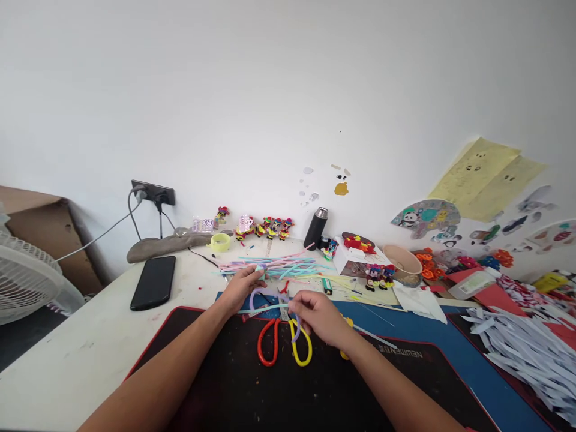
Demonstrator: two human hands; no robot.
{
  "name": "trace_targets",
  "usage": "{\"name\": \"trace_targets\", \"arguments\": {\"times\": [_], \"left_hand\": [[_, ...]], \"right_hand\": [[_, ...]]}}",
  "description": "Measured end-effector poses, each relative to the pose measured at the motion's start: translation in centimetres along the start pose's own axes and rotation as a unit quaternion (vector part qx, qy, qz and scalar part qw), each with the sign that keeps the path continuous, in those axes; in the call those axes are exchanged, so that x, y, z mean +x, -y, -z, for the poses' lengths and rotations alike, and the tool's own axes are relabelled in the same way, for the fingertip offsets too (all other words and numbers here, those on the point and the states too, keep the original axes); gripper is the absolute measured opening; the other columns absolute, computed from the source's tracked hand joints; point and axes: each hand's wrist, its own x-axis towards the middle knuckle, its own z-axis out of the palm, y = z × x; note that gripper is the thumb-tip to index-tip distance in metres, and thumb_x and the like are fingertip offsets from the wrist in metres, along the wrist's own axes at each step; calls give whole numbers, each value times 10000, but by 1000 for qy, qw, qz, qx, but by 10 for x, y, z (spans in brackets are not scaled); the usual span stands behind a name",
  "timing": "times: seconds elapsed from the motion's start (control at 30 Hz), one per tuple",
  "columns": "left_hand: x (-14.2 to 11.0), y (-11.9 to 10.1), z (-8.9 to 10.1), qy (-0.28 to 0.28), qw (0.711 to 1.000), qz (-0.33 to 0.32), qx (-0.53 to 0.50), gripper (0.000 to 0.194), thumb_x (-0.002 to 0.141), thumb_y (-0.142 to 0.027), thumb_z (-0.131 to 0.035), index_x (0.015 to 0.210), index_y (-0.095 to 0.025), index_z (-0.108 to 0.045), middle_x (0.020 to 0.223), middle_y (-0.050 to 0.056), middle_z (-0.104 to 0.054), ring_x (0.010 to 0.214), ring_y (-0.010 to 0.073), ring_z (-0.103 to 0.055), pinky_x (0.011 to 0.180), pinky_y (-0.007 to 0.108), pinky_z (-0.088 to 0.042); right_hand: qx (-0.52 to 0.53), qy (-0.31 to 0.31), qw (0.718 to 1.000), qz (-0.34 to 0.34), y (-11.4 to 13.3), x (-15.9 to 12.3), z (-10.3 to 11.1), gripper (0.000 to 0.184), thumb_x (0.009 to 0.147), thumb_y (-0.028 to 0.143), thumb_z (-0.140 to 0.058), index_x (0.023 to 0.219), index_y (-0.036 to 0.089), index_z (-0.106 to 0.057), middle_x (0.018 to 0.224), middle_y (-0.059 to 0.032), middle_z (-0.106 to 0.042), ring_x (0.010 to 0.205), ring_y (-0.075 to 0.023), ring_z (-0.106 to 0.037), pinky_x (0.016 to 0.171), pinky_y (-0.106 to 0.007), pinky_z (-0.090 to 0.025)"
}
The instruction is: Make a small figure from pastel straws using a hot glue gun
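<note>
My left hand [245, 287] is closed, with a small pale teal and white fuzzy piece [260, 270] pinched at its fingertips. A lilac pipe cleaner [257, 291] curves between my two hands. In my right hand [319, 317] the thumb and fingers pinch this lilac pipe cleaner, and its tail hangs below them. A pale green pipe cleaner [265, 308] runs straight to the right fingertips; whether they grip it too I cannot tell. Just below lie scissors [267, 363] with one red and one yellow handle, blades pointing away. Behind the hands is a pile of pastel pipe cleaners [288, 264].
A black mat [216, 384] covers the front. To the left are a phone [153, 282] and a fan [27, 273]. Along the wall stand tape [220, 242], several small figures [275, 228] and a black flask [315, 229]. White paper strips [524, 360] are heaped at right.
</note>
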Motion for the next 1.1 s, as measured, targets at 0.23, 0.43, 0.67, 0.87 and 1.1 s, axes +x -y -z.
{"name": "trace_targets", "arguments": {"times": [0.23, 0.43, 0.67, 0.87, 1.1], "left_hand": [[0, -1, 0, -3, 1000, 5, -14, 417, 650, -449, -911, 833, -166, -666, 860, 56, -722, 681, 160, -672, 638, 268, -499], [-1, -3, -2, 1, 1000, 5, -21, 392, 672, -437, -904, 819, -166, -661, 813, 44, -702, 680, 159, -667, 615, 256, -492], [-2, -4, -2, -1, 1000, 8, -22, 365, 683, -422, -897, 796, -166, -663, 821, 46, -706, 683, 159, -666, 622, 263, -498], [-2, -5, -2, 0, 1000, 9, -26, 356, 694, -421, -889, 810, -166, -669, 838, 59, -726, 670, 156, -662, 622, 266, -496], [-1, -6, -2, 5, 1000, 13, -27, 375, 660, -414, -909, 803, -169, -663, 793, 45, -708, 662, 161, -662, 616, 263, -498]], "right_hand": [[-255, -21, 963, 90, -3, 16, -19, 189, 958, 284, -657, 796, 202, -711, 868, -17, -683, 806, -177, -638, 722, -267, -436], [-371, 21, 923, 99, -9, 32, -28, 125, 964, 266, -684, 892, 213, -771, 958, -42, -721, 885, -201, -662, 754, -283, -411], [-377, 11, 920, 105, -16, 39, -35, 136, 972, 272, -681, 894, 211, -773, 957, -41, -733, 877, -198, -672, 745, -280, -415], [-360, -20, 925, 121, -22, 41, -32, 149, 991, 285, -662, 910, 216, -766, 998, -41, -724, 906, -198, -677, 790, -289, -440], [-344, -54, 927, 141, -28, 45, -31, 145, 1000, 278, -641, 935, 229, -762, 1054, -35, -725, 961, -199, -683, 836, -296, -459]]}}
